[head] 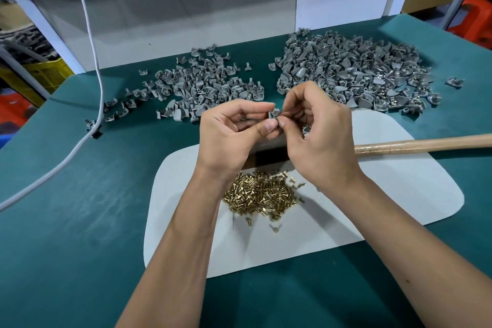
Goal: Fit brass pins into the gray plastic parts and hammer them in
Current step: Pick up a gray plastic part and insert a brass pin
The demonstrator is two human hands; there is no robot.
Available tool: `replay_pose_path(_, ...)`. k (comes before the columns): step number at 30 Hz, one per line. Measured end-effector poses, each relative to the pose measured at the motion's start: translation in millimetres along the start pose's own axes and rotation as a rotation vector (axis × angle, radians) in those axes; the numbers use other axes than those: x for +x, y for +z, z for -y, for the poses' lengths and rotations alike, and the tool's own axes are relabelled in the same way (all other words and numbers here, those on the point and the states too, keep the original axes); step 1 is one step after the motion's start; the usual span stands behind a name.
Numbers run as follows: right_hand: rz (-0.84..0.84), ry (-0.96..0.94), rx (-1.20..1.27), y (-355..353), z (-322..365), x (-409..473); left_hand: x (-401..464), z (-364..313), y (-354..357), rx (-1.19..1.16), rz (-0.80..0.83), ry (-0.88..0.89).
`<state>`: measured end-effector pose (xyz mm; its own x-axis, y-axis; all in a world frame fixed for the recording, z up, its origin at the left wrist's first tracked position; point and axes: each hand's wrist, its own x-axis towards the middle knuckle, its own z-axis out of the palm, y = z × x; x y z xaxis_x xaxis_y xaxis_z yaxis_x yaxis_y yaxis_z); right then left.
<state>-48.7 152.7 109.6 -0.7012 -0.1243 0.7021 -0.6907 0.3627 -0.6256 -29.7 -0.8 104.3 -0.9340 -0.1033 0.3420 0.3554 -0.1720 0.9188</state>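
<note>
Clearly mid-batch: both hands, left hand [229, 130] and right hand [316, 130], pinch one gray part [274, 115] above the brass pins [262, 194] (pin hidden), hammer handle [426, 144] untouched on the bench [80, 208], two piles waiting.

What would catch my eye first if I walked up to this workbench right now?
Probably the two hands raised mid-table: the left hand and right hand pinch one small gray part between their fingers. Just below them a glittering heap of brass pins lies on a white mat. Behind, two big piles of gray parts spread over the green table, and a wooden handle lies to the right.
</note>
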Motion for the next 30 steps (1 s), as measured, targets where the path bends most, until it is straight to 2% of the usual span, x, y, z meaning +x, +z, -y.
replay_pose_path(7, 0.018, 0.022, 0.058, 0.7, -4.0, -0.1, 2.0, -0.6, -4.6, -0.022, -0.018, -0.036)
replay_pose_path(19, -0.01, -0.093, -0.011, -3.4, -5.6, -0.2, 2.7, 2.4, -2.9, -0.059, -0.081, -0.114)
replay_pose_path(21, -0.02, -0.09, -0.01, -3.3, -4.8, 0.2, 2.6, 3.6, -3.4, 0.071, -0.098, -0.055)
replay_pose_path(25, -0.016, -0.067, -0.01, -4.5, -5.6, 1.5, 2.7, 9.7, -3.9, 0.52, -0.096, 0.196)
replay_pose_path(27, -0.011, -0.024, 0.021, -4.8, -6.9, 1.4, 1.7, 11.4, 0.2, 0.522, -0.052, 0.223)
replay_pose_path(30, -0.008, 0.072, 0.104, -3.5, -8.8, 0.8, 2.0, 14.3, 3.9, 0.468, -0.089, 0.19)
